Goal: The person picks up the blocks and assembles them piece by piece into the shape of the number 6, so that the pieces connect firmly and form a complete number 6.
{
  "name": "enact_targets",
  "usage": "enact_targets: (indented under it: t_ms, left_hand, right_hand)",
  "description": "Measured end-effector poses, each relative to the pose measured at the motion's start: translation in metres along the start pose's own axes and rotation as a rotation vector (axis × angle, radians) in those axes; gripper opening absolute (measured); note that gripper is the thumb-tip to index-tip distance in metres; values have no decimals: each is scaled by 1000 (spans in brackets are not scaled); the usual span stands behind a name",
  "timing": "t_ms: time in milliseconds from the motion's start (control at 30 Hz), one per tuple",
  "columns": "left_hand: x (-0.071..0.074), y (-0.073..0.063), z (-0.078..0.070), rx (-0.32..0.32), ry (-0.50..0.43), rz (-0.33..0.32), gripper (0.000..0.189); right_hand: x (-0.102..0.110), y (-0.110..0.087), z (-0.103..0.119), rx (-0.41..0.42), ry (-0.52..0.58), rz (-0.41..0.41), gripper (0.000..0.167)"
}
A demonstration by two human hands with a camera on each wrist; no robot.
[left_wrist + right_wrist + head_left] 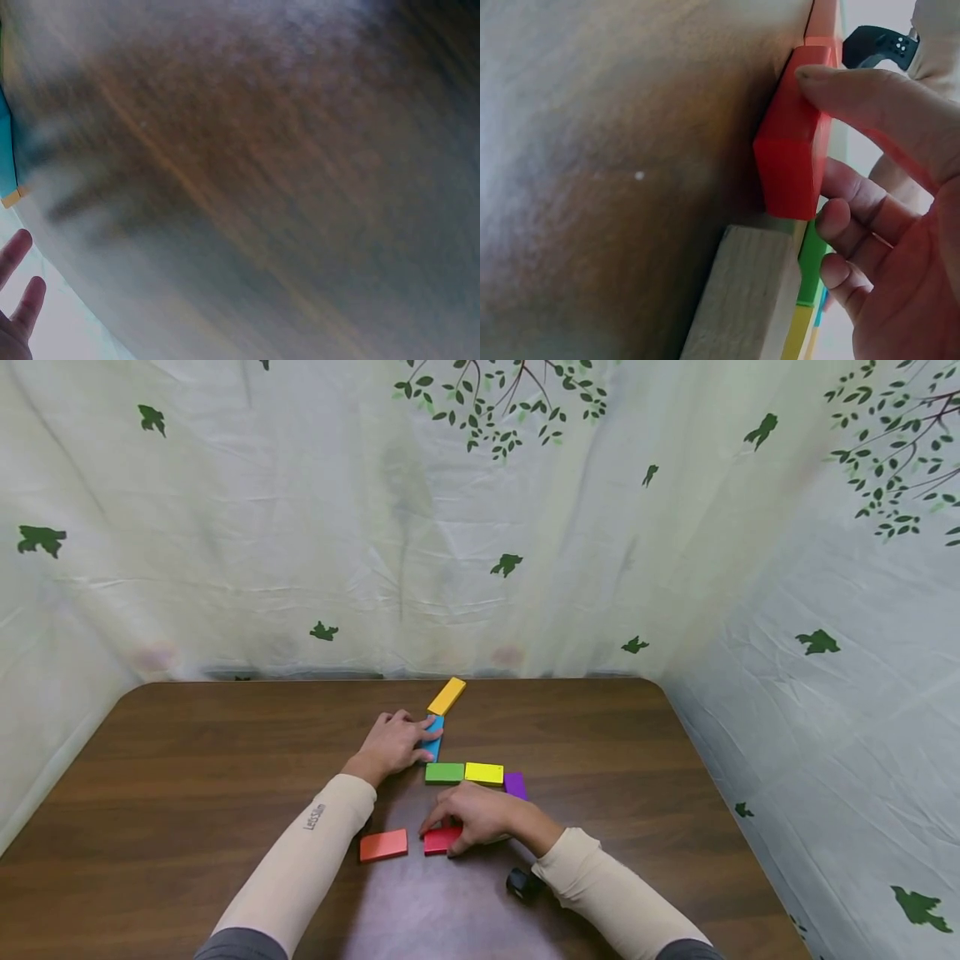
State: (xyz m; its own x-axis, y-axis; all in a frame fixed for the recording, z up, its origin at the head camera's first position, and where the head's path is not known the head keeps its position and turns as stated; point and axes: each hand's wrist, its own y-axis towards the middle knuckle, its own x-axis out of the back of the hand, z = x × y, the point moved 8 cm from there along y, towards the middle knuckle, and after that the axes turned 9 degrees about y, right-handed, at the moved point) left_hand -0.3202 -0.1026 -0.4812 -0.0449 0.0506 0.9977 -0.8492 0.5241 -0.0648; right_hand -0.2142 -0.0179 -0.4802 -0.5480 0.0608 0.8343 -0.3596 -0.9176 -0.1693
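My left hand lies at the blue block, its thumb at the near left side and fingertips across the top; it appears to pinch it. In the left wrist view, two fingertips are spread apart below the blue block. My right hand pinches a red block resting on the table. In the right wrist view, the thumb presses this red block from one side, with fingers behind it. A plain wooden block stands close by, hidden under the hand in the head view.
An orange-yellow block touches the blue block's far end. Green and yellow blocks form a row, with a purple block at its right. A coral block lies left of the red one on the brown table.
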Motion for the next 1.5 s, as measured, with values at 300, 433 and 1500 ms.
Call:
enact_targets:
  t_ms: [300,433,1500]
  left_hand:
    - [-4,-1,0,7,-16,21,58]
    - [-4,-1,0,6,-10,23,59]
    - [-2,3,4,-3,-27,7,60]
  right_hand:
    - [-2,-4,-3,3,41,-4,42]
    - [-2,-5,-5,0,62,-12,42]
    - [5,-11,-14,-54,88,-12,43]
